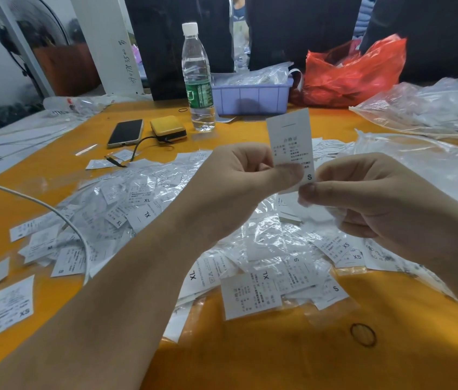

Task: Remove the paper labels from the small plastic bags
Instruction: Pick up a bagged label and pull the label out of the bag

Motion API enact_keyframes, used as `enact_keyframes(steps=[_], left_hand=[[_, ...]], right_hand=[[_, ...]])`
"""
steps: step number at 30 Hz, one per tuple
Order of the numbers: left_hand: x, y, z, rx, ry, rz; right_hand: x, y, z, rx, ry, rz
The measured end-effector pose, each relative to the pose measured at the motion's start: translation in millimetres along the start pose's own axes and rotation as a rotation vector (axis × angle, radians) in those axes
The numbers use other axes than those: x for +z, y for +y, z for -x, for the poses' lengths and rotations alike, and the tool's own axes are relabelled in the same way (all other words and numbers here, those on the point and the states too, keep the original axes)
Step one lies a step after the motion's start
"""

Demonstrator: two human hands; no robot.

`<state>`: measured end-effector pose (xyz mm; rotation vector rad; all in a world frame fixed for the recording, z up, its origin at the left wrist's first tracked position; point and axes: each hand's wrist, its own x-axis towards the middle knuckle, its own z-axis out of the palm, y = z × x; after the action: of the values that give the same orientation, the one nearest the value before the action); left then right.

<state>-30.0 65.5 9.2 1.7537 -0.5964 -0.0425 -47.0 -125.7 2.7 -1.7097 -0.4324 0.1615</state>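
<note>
Above the heap of bagged size labels (250, 249) on the orange table (250, 361), the left hand (239, 187) pinches an upright paper label (291, 142) marked S between thumb and curled fingers. Just beside it, the right hand (377, 192) pinches the label's lower corner with thumb and forefinger; whether a small plastic bag surrounds the label cannot be told.

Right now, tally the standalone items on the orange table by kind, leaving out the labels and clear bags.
Water bottle: 1
Phone: 1
Yellow power bank: 1
Blue bin: 1
Red plastic bag: 1
Rubber bands: 2
Total: 7
</note>
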Motion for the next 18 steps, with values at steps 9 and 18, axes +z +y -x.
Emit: enact_keyframes(steps=[9, 18], left_hand=[[-3.4, -0.2, -2.8, -0.042, 0.163, 0.021], [-1.6, 0.6, -3.6, -0.027, 0.142, 0.129]], right_hand=[[-4.5, -1.8, 0.7, -0.028, 0.016, -0.045], [-6.3, -3.1, 2.6, -0.039, -0.043, -0.076]])
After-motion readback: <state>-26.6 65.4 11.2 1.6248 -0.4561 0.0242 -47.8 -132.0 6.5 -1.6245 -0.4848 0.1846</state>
